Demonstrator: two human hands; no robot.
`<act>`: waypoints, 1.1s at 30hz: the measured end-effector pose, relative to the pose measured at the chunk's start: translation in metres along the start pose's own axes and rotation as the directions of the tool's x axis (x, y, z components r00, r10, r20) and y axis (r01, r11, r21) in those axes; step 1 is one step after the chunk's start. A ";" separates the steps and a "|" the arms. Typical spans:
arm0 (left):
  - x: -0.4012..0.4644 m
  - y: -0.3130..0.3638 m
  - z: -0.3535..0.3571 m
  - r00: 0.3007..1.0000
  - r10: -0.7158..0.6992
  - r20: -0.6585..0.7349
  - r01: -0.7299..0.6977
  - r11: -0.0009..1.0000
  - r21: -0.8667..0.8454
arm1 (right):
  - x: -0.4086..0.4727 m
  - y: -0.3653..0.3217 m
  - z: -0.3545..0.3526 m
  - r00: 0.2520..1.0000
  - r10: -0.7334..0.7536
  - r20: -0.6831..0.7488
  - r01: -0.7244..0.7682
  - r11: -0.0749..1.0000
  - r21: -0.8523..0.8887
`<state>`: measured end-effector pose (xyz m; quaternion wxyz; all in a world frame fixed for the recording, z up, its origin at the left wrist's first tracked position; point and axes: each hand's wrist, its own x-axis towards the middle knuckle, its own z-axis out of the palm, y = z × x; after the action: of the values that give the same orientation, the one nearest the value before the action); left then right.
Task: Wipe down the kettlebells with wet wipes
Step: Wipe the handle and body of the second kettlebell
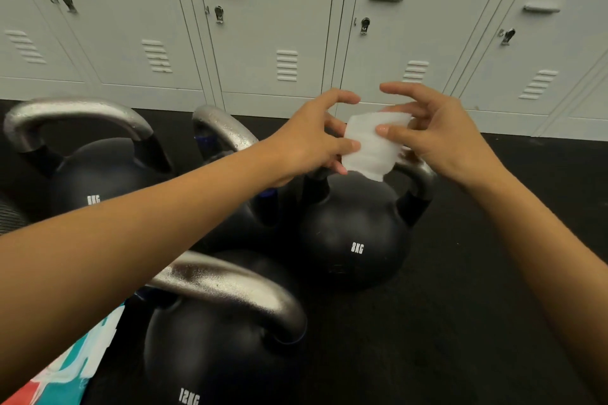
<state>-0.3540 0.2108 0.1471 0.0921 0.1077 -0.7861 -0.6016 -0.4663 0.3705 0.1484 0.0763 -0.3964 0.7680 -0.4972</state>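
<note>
Step in hand: wipe prep, as I judge it. I hold a folded white wet wipe [371, 148] up in the air between both hands, and it touches no kettlebell yet.

Left hand [309, 145]: thumb and one finger pinch the wipe's left edge; my other fingers arch loosely above it.

Right hand [431, 138]: thumb pressed on the wipe's front with fingers behind it, so it pinches the right side; the index finger lifts free above.

Floor, far left edge: a black kettlebell marked 6KG or 8KG [98, 181], the label partly hidden by my forearm, with a silver handle showing droplets.

Floor, middle: another kettlebell [227, 131] behind my left arm, mostly hidden; only its wet-looking handle and a little of the body show.

Floor, near edge: the 12KG kettlebell [210, 345], closest to me, handle glinting.

Floor, right of centre: the 8KG kettlebell [352, 233], directly below the wipe; its handle is partly covered by my hands.

Next move, my guess: pull the wipe open or refold it into a pad, lower it onto the 8KG handle, and wrap the bar well enough to rub all round.

Containers: a teal, white and red pack [75, 368] at the floor's near left corner, possibly the wipes; I cannot tell whether it is open or what is inside.

Backdrop: grey lockers [263, 26], doors closed, contents unseen.
</note>
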 end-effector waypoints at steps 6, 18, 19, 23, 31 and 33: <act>0.004 -0.007 0.005 0.984 0.176 -0.028 -0.125 0.797 0.591 | 0.004 0.009 0.008 0.989 -0.141 -0.039 0.096 0.823 -0.560; -0.009 -0.012 -0.026 0.990 -0.024 -0.137 0.080 0.905 0.418 | 0.016 -0.007 0.046 0.974 0.192 0.122 -0.041 0.674 -0.737; -0.012 -0.013 -0.029 0.989 -0.014 -0.145 0.074 0.908 0.412 | 0.024 -0.011 0.048 0.959 0.232 0.165 -0.030 0.661 -0.750; -0.023 -0.015 -0.036 0.988 -0.014 -0.155 0.082 0.895 0.438 | 0.053 -0.026 0.069 0.858 0.394 0.331 0.037 0.595 -0.803; -0.022 -0.009 -0.033 0.985 -0.037 -0.171 0.136 0.775 0.617 | 0.027 -0.028 0.089 0.891 0.101 0.442 0.404 0.263 -0.876; -0.020 -0.009 -0.029 0.989 -0.029 -0.146 0.118 0.746 0.655 | 0.017 -0.018 0.080 0.895 -0.029 0.446 0.436 0.274 -0.857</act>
<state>-0.3265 0.1876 0.1452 0.0737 0.2019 -0.9358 -0.2795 -0.4277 0.2990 0.1281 -0.1125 -0.5546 0.8159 0.1187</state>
